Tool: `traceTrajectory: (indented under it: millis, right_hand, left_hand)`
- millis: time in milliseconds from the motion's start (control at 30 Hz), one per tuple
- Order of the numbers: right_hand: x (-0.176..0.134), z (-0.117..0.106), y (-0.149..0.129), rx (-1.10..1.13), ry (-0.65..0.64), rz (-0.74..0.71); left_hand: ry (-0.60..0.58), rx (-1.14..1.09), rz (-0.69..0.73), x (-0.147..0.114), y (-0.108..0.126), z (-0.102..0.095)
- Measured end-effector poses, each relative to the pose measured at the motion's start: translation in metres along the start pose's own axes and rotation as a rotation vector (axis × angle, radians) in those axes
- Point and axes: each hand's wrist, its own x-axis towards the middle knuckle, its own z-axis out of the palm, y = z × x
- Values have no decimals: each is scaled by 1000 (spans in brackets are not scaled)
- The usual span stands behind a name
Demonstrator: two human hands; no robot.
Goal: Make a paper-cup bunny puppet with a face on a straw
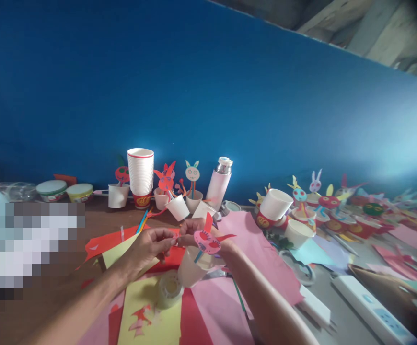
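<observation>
My left hand (150, 247) is closed, its thumb and fingertips pinching a small pink piece (175, 236), probably paper. Opposite it, my right hand (192, 227) has its fingertips bent together at the same piece; part of that hand is hidden behind a pink paper animal face (204, 242) with red ears. The face stands on a blue stick in a white paper cup (190, 269), just below my hands. A roll of clear tape (170, 288) sits against the cup. Red paper (168, 262) and yellow paper (151, 316) lie beneath.
Behind stand stacked paper cups (141, 172), a pink thermos (219, 184) and several cups with paper animal faces (166, 182). More decorated cups (329, 202) crowd the right side. A power strip (372, 306) and white adapter (314, 306) lie at right. Orange scraps (142, 316) rest in front.
</observation>
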Motion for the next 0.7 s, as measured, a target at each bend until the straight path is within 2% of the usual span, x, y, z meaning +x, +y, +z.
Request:
traceTrajectory:
  millis: [267, 467, 700]
  right_hand:
    - [-2, -1, -2, -8, -21, -23]
    - [-4, 2, -13, 6, -41, -21]
    - [-4, 1, -11, 9, -28, -9]
  left_hand:
    - [-65, -73, -62, 1, -5, -5]
    - [-51, -48, -72, -1, 1, 0]
    - [-73, -66, -66, 6, -11, -5]
